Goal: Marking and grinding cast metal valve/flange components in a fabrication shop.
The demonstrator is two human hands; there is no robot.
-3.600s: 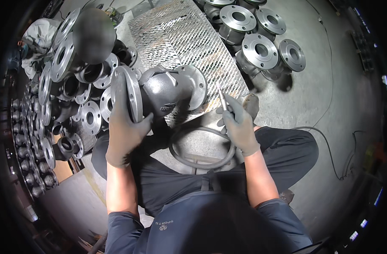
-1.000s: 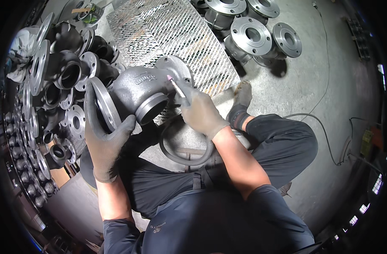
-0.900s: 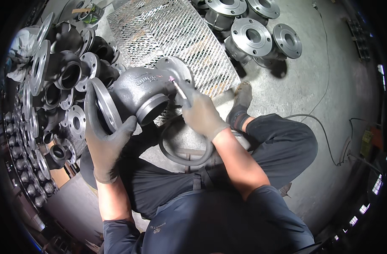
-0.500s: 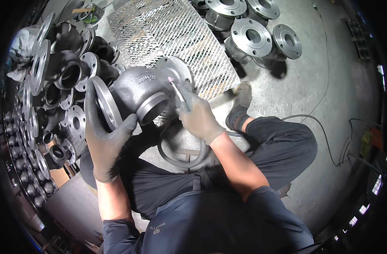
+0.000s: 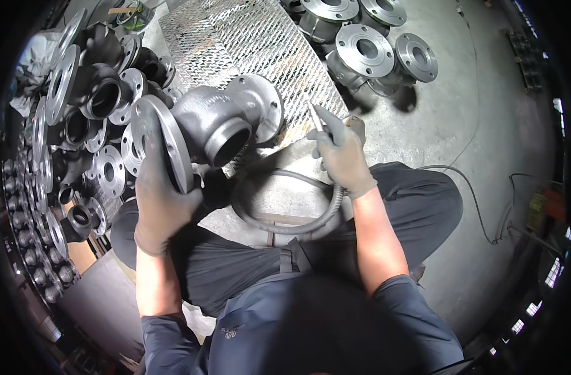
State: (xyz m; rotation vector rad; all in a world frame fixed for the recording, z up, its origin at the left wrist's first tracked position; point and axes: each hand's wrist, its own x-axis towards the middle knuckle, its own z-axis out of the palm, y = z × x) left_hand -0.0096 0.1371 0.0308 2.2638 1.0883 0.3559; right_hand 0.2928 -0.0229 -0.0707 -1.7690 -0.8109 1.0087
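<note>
A grey cast valve body [image 5: 201, 115] with round flanges rests in front of me at the near end of the patterned metal plate. Its open threaded neck faces toward me. My gloved left hand [image 5: 163, 209] is closed on the near left flange, fingers along its outer face and thumb at the inner side. To the right of the casting and apart from it, my gloved right hand [image 5: 343, 153] grips a slim pencil-shaped grinder [image 5: 317, 119], its tip pointing up and away. A ribbed grey hose [image 5: 298, 228] loops below, between my legs.
Many similar flanged castings [image 5: 104, 100] are heaped at the left. Several more castings [image 5: 365, 53] stand at the far right of the patterned metal plate [image 5: 254, 37]. A dark cable [image 5: 473, 194] trails over the concrete floor [image 5: 451, 119] on the right. A can [image 5: 134, 17] stands at the back left.
My right hand has drawn the grinder right, away from the casting. The casting has tilted and shifted slightly, its neck turning more toward me. My left hand stays on the flange.
</note>
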